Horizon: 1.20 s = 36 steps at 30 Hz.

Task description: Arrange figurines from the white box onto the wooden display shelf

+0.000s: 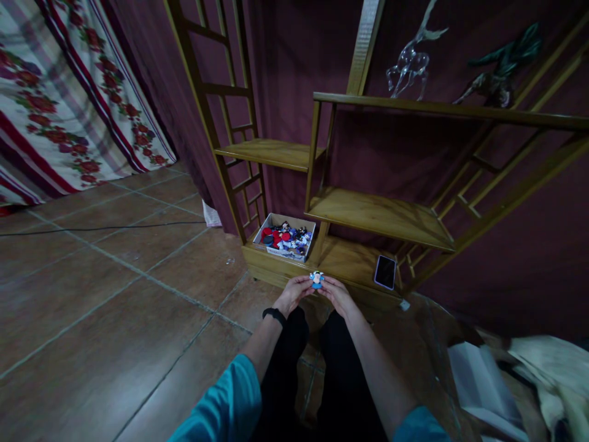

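A brown tiled floor with pale grout lines (115, 301) spreads across the left and bottom of the frame. A yellowish-brown wooden open shelf unit (381, 218) fills the centre and right, before a dark maroon curtain (285, 55). White cloth printed with red roses and stripes (73, 92) hangs at upper left. At upper right, a clear, glassy deer figure (411, 66) stands on the top shelf. An open, pale cardboard box of red, white, blue and black figurines (299, 222) sits left of centre on the lowest shelf. Below centre, the left hand (294, 293) and right hand (337, 294) pinch a tiny blue-and-white figurine (316, 280) between their fingertips.
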Available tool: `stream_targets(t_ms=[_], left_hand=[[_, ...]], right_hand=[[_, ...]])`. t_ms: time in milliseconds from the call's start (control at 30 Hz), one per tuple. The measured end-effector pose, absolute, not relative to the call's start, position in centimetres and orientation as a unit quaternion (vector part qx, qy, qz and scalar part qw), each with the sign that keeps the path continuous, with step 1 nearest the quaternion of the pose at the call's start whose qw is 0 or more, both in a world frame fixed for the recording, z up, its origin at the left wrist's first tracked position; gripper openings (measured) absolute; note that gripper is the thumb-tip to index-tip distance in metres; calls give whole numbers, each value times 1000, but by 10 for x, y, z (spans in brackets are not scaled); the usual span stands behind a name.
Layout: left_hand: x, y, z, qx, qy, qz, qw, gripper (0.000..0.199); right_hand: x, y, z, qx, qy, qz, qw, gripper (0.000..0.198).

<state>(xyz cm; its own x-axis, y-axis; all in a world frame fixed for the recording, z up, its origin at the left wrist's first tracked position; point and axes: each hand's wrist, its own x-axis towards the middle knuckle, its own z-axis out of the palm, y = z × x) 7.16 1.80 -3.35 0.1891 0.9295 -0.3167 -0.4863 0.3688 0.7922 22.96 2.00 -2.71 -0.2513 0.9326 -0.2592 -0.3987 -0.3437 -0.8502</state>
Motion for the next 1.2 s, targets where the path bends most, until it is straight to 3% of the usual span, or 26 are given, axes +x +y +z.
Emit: stream_targets(t_ms=[600, 1200], left_hand=[[74, 21, -36, 235, 412, 476, 741, 16], [73, 20, -30, 222, 426, 478, 735, 12]], right_hand=[[231, 18, -25, -376, -346, 713, 480, 34], [229, 17, -20, -403, -324, 714, 472, 26]])
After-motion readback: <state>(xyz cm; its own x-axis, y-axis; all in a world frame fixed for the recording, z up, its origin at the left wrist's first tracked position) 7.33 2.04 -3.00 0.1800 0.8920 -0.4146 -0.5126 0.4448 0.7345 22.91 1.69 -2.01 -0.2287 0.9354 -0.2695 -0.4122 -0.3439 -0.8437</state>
